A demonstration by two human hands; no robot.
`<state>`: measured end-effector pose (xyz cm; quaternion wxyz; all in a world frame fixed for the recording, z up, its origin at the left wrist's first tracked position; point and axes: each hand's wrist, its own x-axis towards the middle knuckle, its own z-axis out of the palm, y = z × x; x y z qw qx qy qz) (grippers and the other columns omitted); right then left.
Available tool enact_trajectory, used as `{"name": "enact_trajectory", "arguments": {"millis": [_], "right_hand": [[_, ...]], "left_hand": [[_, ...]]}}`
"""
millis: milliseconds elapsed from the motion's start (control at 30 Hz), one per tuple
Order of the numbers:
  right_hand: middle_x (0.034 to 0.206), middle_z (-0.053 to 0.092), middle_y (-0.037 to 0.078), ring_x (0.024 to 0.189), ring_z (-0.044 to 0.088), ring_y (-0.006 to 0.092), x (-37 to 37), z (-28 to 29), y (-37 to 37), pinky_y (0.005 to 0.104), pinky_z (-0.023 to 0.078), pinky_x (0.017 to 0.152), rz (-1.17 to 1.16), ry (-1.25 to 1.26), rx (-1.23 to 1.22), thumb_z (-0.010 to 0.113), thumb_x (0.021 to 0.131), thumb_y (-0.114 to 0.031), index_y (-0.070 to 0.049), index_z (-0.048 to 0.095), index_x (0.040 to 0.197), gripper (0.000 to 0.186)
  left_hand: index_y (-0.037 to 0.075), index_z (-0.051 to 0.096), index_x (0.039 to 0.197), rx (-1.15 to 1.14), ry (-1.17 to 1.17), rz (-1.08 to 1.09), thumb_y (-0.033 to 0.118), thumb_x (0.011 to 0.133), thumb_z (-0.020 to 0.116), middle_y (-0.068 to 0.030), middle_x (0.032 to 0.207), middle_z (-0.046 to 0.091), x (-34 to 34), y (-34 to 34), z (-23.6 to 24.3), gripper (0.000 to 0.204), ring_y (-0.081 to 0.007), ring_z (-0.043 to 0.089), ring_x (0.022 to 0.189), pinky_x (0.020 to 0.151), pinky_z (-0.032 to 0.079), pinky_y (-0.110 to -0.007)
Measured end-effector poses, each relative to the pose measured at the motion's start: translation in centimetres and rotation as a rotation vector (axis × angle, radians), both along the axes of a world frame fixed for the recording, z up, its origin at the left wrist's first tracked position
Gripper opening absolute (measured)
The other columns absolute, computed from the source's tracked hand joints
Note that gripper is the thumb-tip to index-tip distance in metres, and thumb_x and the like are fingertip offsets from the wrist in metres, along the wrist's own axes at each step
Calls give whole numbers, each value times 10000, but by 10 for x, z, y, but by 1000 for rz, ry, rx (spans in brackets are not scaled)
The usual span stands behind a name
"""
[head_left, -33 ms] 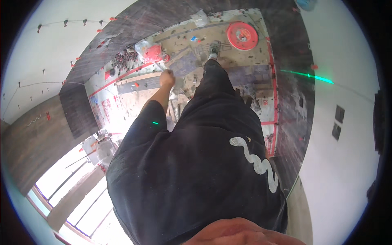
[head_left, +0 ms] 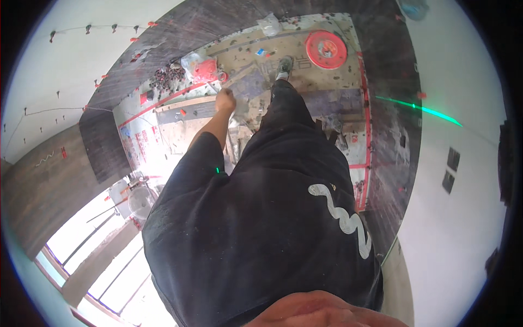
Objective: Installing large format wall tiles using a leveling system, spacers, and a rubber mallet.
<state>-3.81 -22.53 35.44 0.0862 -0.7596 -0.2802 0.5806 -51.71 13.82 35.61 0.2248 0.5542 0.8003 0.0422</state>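
Observation:
My left hand [head_left: 225,99] hangs out over the floor with fingers curled closed; what it holds, if anything, is too small to make out. Below it lie dusty boards [head_left: 182,103], with a red bag [head_left: 205,70] and a pile of small dark-red pieces [head_left: 166,79] just beyond. My right hand is out of sight behind my body. My leg and shoe [head_left: 284,66] stand on the brown floor covering [head_left: 245,54].
A red round lid or tub [head_left: 326,50] lies toward the back right. Dark tiled walls [head_left: 387,65] surround the floor, with a green laser line [head_left: 436,113] at right. A bright window [head_left: 114,261] and a round metal object [head_left: 140,204] are at lower left.
My left hand has shifted very slightly to the right and upward. The green laser lines sit a little differently in the picture, and the view has moved slightly.

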Motion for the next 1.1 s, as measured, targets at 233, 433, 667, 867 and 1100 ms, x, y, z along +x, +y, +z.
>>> {"name": "enact_trajectory", "arguments": {"millis": [233, 433, 667, 867, 1100], "right_hand": [[580, 517, 23, 435, 500, 171, -42, 7, 146, 347, 410, 438, 441, -150, 479, 634, 861, -147, -39, 596, 832, 117], [590, 578, 49, 482, 552, 195, -25, 13, 227, 366, 409, 472, 10, -149, -465, 671, 797, -145, -14, 651, 766, 136], [634, 613, 108, 491, 581, 207, 44, -110, 368, 389, 448, 443, 471, -299, -123, 623, 859, -390, -3, 646, 811, 390], [942, 661, 254, 895, 651, 398, 14, -204, 557, 504, 504, 754, 786, -333, -125, 448, 906, -274, -71, 580, 1219, 396], [1059, 662, 173, 948, 653, 349, 85, -201, 559, 483, 507, 771, 1506, -722, -117, 602, 850, -383, -54, 672, 1044, 388]], "left_hand": [[74, 651, 1081, 237, 137, -155, 210, 799, 623, -222, 1020, 649, 10, 135, -58, 314, -355, 605, 1030, 912, 470, -410], [55, 682, 983, -220, -381, -268, 209, 757, 665, -187, 956, 670, -10, 191, -62, 274, -354, 635, 957, 877, 489, -412], [-31, 674, 863, -366, -462, -171, 220, 869, 586, -150, 760, 675, -74, 169, -40, 266, -231, 666, 666, 643, 520, -353], [-4, 673, 919, -451, -427, 327, 235, 887, 560, -137, 779, 694, -111, 41, -1, 267, -208, 679, 671, 633, 532, -339], [7, 638, 1069, -322, -228, 712, 263, 826, 602, -209, 1062, 652, -90, -81, 28, 355, -327, 622, 1024, 901, 474, -398]]}}
